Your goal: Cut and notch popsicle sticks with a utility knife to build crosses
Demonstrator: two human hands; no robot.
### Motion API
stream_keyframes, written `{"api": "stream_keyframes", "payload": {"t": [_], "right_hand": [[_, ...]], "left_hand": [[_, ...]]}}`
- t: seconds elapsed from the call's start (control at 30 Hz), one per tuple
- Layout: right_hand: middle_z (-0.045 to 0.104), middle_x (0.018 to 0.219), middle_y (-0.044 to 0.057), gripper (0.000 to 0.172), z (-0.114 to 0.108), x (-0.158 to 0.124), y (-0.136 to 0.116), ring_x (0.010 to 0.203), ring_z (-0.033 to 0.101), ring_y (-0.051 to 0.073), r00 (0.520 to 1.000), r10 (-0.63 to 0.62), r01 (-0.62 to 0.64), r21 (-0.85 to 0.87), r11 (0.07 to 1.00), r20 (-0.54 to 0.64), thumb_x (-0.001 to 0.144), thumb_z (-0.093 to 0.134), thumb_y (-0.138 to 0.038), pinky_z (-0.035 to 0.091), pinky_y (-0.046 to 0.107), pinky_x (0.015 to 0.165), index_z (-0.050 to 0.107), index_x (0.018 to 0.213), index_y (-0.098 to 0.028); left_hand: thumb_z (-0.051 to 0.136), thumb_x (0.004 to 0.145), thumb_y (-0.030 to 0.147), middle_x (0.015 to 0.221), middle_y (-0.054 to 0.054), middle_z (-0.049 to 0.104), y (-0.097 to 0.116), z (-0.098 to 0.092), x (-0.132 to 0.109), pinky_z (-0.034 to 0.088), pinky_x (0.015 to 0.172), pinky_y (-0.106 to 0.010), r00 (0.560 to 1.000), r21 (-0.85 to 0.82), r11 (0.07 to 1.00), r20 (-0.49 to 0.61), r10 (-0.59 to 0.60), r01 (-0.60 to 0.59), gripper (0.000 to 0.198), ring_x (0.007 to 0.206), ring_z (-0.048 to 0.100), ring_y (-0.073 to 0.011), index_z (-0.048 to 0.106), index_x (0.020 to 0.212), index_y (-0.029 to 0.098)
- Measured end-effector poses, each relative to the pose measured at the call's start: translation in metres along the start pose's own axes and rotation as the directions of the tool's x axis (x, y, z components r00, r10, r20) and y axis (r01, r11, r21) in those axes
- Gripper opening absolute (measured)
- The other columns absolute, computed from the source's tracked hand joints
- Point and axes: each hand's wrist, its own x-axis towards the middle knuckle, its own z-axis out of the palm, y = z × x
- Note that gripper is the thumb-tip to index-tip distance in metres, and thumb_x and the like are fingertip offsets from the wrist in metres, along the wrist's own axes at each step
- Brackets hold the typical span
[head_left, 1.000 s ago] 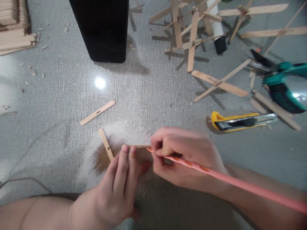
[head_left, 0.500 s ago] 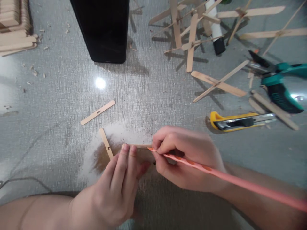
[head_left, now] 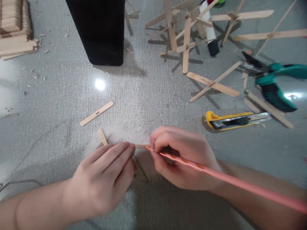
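My right hand [head_left: 182, 158] is closed round a pink pencil [head_left: 225, 179], its tip on a wooden stick [head_left: 141, 146] that carries small dark marks. The left end of that stick is pinched in my left hand [head_left: 107, 175]. Below the stick, a thin dark strip [head_left: 141, 167] slants down from my left fingertips. Part of another stick [head_left: 103, 136] shows just above my left hand, which covers the rest. Farther up lies a stick with a small slot [head_left: 97, 113] in its middle.
A black phone-like slab [head_left: 103, 35] lies at the top. Stacked sticks [head_left: 15, 48] are at top left. Crossed sticks [head_left: 213, 84], green-handled pliers [head_left: 275, 83] and a yellow cutter [head_left: 235, 121] lie on the right. Wood shavings dot the grey table [head_left: 55, 95].
My left hand has turned flatter and shifted left, covering more of the nearby stick. The thin strip below has come into sight. The whole view has shifted slightly.
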Motion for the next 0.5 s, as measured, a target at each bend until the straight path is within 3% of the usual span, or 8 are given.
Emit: {"api": "stream_keyframes", "payload": {"t": [0.1, 0.27, 0.4, 0.5], "right_hand": [[0.060, 0.077, 0.001, 0.018, 0.000, 0.001, 0.000, 0.064, 0.055, 0.012, 1.000, -0.008, 0.008, 0.011, 1.000, 0.004, 0.082, 0.055, -0.004, 0.046, 0.024, 0.058, 0.051, 0.082, -0.022], [0.059, 0.076, 0.001, 0.018, 0.000, 0.001, -0.001, 0.063, 0.052, 0.011, 1.000, -0.022, 0.022, 0.017, 1.000, 0.018, 0.081, 0.053, -0.004, 0.045, 0.025, 0.055, 0.049, 0.082, -0.022], [0.060, 0.077, 0.001, 0.018, 0.000, 0.001, -0.001, 0.064, 0.053, 0.011, 1.000, -0.007, 0.007, 0.027, 1.000, 0.028, 0.082, 0.052, -0.004, 0.045, 0.025, 0.056, 0.049, 0.082, -0.022], [0.059, 0.076, 0.001, 0.018, 0.000, 0.001, 0.000, 0.063, 0.052, 0.010, 1.000, -0.007, 0.007, 0.035, 0.999, 0.020, 0.082, 0.053, -0.004, 0.045, 0.024, 0.056, 0.049, 0.081, -0.022]], "left_hand": [[0.062, 0.094, 0.009, 0.116, -0.013, 0.074, -0.006, 0.001, 0.002, 0.060, 0.090, -0.036, 1.000, -0.103, 0.995, -0.022, -0.013, 0.011, 0.011, 0.111, 0.070, -0.0259, 0.069, 0.101, 0.006], [0.056, 0.096, 0.006, 0.103, -0.008, 0.072, -0.008, 0.004, 0.010, 0.060, 0.080, -0.029, 0.983, -0.262, 0.951, -0.033, -0.179, 0.164, 0.013, 0.092, 0.068, -0.0162, 0.065, 0.105, 0.007], [0.059, 0.095, 0.008, 0.110, -0.010, 0.071, -0.011, 0.005, 0.011, 0.061, 0.088, -0.034, 0.998, -0.232, 0.972, -0.031, -0.047, 0.039, 0.010, 0.104, 0.068, -0.0207, 0.067, 0.099, 0.009], [0.063, 0.091, 0.004, 0.118, -0.012, 0.069, -0.013, 0.006, 0.009, 0.059, 0.094, -0.036, 0.999, -0.233, 0.972, -0.028, -0.029, 0.022, 0.012, 0.111, 0.067, -0.0224, 0.067, 0.102, 0.007]]}}
